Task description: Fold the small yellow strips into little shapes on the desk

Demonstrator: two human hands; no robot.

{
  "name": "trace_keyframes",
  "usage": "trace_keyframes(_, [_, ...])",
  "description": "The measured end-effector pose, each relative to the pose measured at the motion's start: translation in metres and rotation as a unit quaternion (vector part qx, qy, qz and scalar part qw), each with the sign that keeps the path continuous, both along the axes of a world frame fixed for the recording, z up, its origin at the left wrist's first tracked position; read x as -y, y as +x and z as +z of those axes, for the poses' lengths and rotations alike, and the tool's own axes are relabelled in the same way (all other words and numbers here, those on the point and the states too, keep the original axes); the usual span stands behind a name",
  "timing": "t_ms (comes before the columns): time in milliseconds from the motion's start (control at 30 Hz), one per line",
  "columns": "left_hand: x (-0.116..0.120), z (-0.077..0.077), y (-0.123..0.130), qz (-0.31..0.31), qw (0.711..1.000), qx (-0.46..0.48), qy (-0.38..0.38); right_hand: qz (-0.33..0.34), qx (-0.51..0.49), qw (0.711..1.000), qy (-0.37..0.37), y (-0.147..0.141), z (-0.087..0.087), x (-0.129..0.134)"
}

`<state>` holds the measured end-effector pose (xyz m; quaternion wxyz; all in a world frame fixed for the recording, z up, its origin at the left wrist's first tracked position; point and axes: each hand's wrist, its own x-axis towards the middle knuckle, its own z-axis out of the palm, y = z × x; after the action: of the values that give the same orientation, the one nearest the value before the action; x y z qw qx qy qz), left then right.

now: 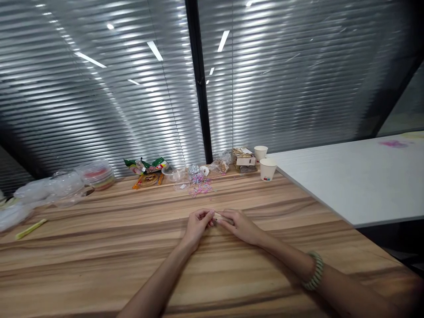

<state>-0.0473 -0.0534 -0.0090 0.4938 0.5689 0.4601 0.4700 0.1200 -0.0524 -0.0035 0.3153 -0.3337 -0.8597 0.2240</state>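
Observation:
Close together over the middle of the wooden table, both my hands work at a small, thin, pale tan piece whose kind I cannot make out. The thumb and fingers of my left hand are pinched together at its left end; what sits between those fingertips is too small to tell. My right hand grips the piece from the right, fingers over it and thumb below. A beaded-looking bracelet circles the right wrist. Beyond the hands lie scattered pink and purple beads.
A clear lid and plastic bowl stand left of the beads, near snack packets. White paper cups and a small box are behind right. Stacked containers and a yellow-green strip lie left.

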Motion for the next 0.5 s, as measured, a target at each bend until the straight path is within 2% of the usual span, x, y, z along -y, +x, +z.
trace_keyframes(500, [0.0013,0.0025,0.0004,0.005,1.0,0.006,-0.009,0.006,0.02,1.0,0.012,-0.0017,-0.0065,-0.0017])
